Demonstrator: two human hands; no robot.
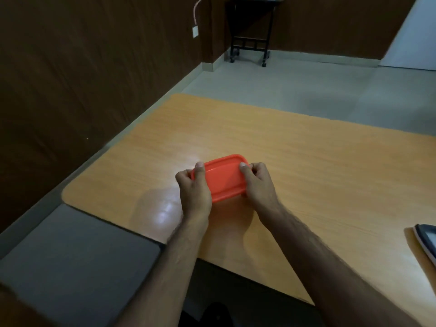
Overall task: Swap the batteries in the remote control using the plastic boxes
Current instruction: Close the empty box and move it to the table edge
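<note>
Gripped at frame centre by left hand [194, 191] and right hand [258, 185], thumbs on lid, orange plastic box [224, 177] is judged ready for opening; lid-prying required next.

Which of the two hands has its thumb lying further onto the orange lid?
The right hand: its thumb lies on the orange lid, inside the raised rim. The left hand keeps its thumb at the lid's edge.

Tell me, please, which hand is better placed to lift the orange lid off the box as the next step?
Probably the right hand: its thumb already lies on the orange lid near the far corner. The left hand grips the box's other end and could steady it. The difference is small.
</note>
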